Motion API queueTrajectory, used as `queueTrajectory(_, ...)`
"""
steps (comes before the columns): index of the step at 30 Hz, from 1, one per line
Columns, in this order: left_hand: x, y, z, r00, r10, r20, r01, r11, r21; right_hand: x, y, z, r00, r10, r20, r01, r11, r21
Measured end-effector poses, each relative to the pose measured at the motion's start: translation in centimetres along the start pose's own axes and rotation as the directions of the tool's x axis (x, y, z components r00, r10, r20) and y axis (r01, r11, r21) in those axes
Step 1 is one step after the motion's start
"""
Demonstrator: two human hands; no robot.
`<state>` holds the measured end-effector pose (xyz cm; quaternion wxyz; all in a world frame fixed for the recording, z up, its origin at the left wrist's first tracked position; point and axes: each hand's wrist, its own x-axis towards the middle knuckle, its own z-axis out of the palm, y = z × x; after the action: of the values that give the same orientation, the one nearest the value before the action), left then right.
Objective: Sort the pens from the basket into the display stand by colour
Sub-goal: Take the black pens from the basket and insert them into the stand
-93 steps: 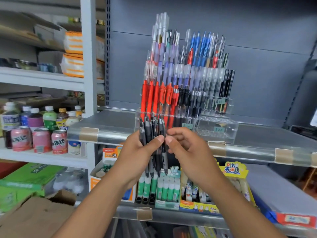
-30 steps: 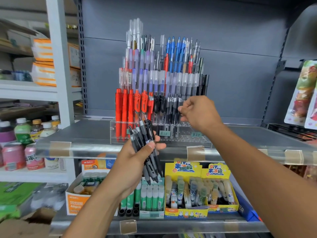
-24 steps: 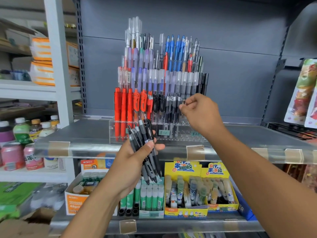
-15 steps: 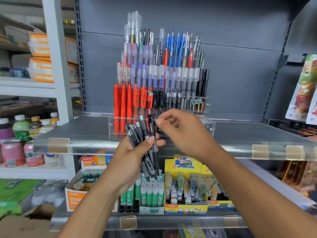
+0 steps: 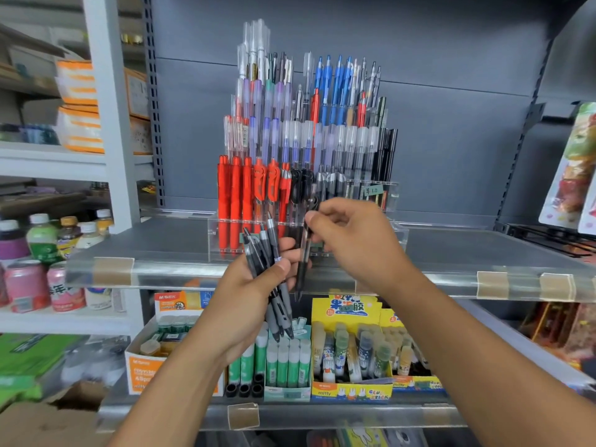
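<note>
A clear tiered display stand (image 5: 395,235) sits on the grey shelf, filled with pens: red ones (image 5: 237,191) at the lower left, black ones beside them, blue at the top right. My left hand (image 5: 248,298) grips a bundle of black pens (image 5: 267,269) below the stand's front. My right hand (image 5: 351,240) pinches a single black pen (image 5: 303,262) near its top, tip pointing down, just right of the bundle and in front of the stand's lowest tier. The basket is not in view.
The grey shelf (image 5: 467,253) has a clear front lip with taped labels. Below it stand boxes of glue sticks (image 5: 351,353) and green-capped tubes (image 5: 283,359). Drink bottles and cans (image 5: 42,253) fill the white shelves at left. Hanging packets (image 5: 574,169) are at right.
My right hand came back from the stand's black row to the bundle and drew one black pen out of it. My left hand kept holding the bundle in place.
</note>
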<state>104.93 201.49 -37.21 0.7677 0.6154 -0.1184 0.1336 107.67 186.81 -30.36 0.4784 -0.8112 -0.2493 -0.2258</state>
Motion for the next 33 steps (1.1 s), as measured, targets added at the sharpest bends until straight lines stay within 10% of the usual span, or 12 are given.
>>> queueTrajectory(33, -0.1, 0.8, -0.8, 0.997, -0.035, 0.063, 0.039, 0.997, -0.062, 7.7, -3.6, -1.7, 0.962, -0.063, -0.264, -0.015, 0.958, -0.285)
